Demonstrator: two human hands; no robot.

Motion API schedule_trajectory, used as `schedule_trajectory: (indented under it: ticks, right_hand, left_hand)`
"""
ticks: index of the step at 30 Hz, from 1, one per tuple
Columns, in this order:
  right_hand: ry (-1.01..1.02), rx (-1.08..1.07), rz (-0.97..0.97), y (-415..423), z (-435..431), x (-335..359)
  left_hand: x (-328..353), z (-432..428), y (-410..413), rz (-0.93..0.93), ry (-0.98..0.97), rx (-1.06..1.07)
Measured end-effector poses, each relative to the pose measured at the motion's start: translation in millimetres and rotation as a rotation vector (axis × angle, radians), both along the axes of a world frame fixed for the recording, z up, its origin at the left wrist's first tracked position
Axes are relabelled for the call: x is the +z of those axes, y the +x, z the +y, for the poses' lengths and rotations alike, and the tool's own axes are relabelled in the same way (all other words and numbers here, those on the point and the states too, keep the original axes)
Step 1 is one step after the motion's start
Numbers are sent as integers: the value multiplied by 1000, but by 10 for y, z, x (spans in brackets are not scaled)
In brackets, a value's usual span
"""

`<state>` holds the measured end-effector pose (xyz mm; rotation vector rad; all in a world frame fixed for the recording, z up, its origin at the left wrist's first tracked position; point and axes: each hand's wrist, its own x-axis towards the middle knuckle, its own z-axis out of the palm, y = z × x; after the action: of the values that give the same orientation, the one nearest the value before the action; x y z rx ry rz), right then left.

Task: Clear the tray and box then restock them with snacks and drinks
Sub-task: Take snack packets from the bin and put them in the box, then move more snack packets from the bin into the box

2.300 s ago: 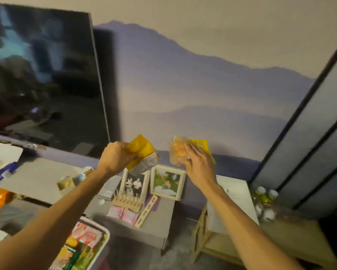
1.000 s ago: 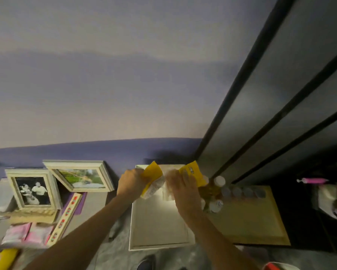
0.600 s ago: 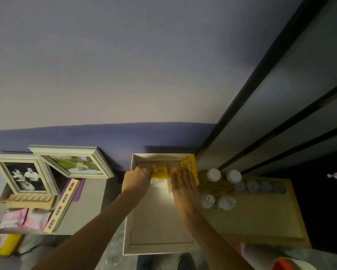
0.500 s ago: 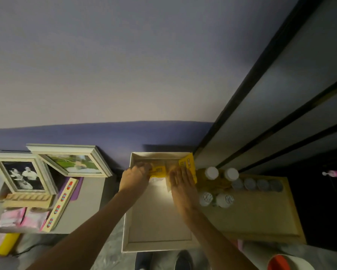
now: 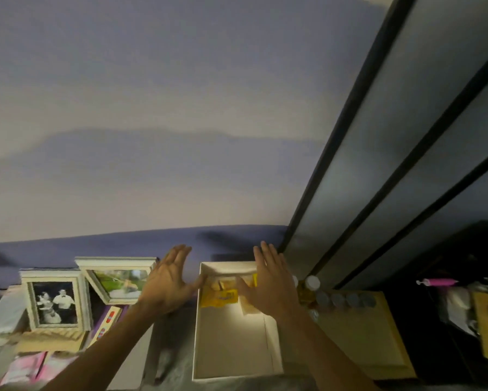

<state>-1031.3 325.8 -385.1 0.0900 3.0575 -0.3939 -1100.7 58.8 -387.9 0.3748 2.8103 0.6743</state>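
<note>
Both hands, left [image 5: 168, 280] and right [image 5: 268, 280], spread open and empty above the box [image 5: 274, 359]; yellow snack packets [image 5: 219, 297] at its far end, probably light, soft, crinkly, best pinched at an edge.

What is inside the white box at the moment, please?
At the far end of the box lie yellow snack packets. The right hand covers part of them, so their number is unclear. The rest is bare.
</note>
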Motion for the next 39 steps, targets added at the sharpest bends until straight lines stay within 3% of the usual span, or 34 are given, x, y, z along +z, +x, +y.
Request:
schedule_trajectory:
  ticks: [9,18,30,39]
  right_hand:
    - [-47,112,169,49,-580,1252]
    - [-77,417,189,537,-1635,2020]
    - [-142,780,124,1595,-3749,2065]
    - [-116,961,56,2054,-5372,1690]
  left_hand:
    - [1224,-1100,677,300,-5,224]
    - [2006,-2073,2321,440,-105,612]
    - [2038,-3599,4432,356,-217,1017]
    - [1638,-4746,5157,210,-182,1174]
